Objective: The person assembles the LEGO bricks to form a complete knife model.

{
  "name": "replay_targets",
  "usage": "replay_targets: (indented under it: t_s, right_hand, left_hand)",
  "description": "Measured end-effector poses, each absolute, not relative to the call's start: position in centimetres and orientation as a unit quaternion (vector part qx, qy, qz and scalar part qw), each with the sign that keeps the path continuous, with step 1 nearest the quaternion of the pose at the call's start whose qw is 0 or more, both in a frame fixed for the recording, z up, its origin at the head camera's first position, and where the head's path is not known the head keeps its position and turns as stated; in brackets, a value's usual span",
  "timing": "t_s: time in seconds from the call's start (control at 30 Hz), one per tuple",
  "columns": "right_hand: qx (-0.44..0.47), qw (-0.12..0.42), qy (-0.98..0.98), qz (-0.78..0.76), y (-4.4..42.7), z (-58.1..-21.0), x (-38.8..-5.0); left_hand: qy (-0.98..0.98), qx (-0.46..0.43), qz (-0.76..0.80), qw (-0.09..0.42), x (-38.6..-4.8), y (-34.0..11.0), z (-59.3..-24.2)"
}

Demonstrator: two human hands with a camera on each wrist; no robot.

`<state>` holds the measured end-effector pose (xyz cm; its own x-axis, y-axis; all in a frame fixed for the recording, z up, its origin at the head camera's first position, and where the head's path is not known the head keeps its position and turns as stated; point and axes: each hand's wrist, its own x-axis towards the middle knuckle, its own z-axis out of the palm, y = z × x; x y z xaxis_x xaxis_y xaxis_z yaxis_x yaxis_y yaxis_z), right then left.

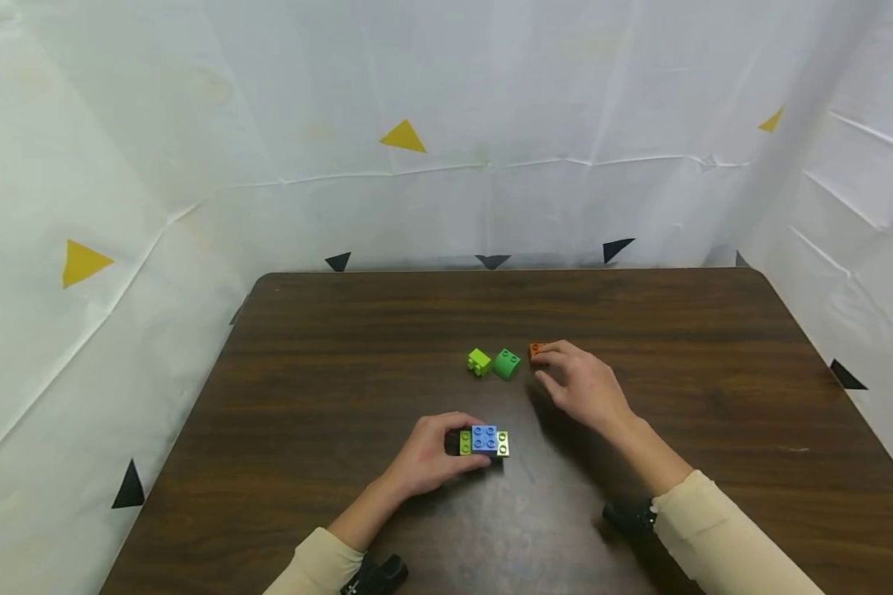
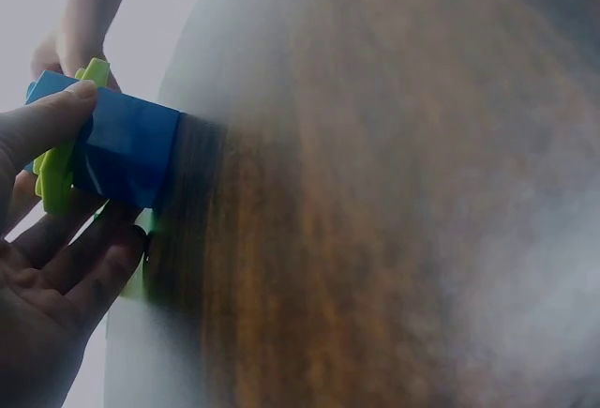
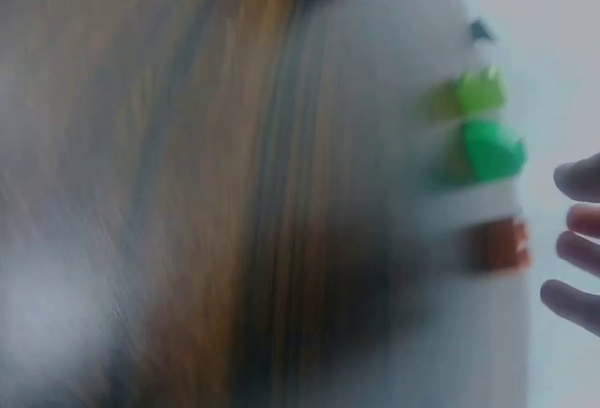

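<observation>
Between the thumb and fingers of my left hand (image 1: 433, 456) is a stack of blocks, a blue block (image 1: 484, 439) on top of a lime green piece (image 1: 465, 443). The left wrist view shows the thumb on the lime piece (image 2: 58, 172), with a larger blue block (image 2: 131, 145) beside it. My right hand (image 1: 584, 388) is over an orange brick (image 1: 536, 349), partly covering it in the head view. In the right wrist view the fingers (image 3: 579, 253) are spread and apart from the orange brick (image 3: 504, 245).
Left of the orange brick lie a green curved block (image 1: 506, 364) and a small lime block (image 1: 479, 361). The brown wooden table (image 1: 342, 330) reaches back to a white sheet wall (image 1: 491, 207) with yellow and black triangles.
</observation>
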<state>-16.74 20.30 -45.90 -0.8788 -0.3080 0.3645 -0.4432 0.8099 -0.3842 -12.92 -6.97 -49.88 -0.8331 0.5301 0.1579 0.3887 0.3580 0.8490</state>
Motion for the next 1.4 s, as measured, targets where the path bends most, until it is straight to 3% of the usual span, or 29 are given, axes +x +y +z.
replay_targets:
  t_s: [0.27,0.47,1.03,1.4]
  right_hand:
    - [0.177,0.075,-0.956,0.219,21.6,-47.6,-19.0]
    - [0.188,0.054,-0.957,0.216,21.8,-48.5,-19.8]
    - [0.197,0.108,-0.945,0.238,21.9,-49.0,-19.9]
    - [0.188,0.103,-0.945,0.247,21.5,-48.7,-19.1]
  left_hand:
    - [0.820,0.273,0.496,0.080,-13.0,-6.9,-49.9]
    - [0.822,0.270,0.494,0.087,-13.1,-6.9,-49.9]
    - [0.820,0.273,0.497,0.086,-13.2,-6.9,-50.0]
    - [0.820,0.275,0.497,0.077,-13.1,-7.1,-50.0]
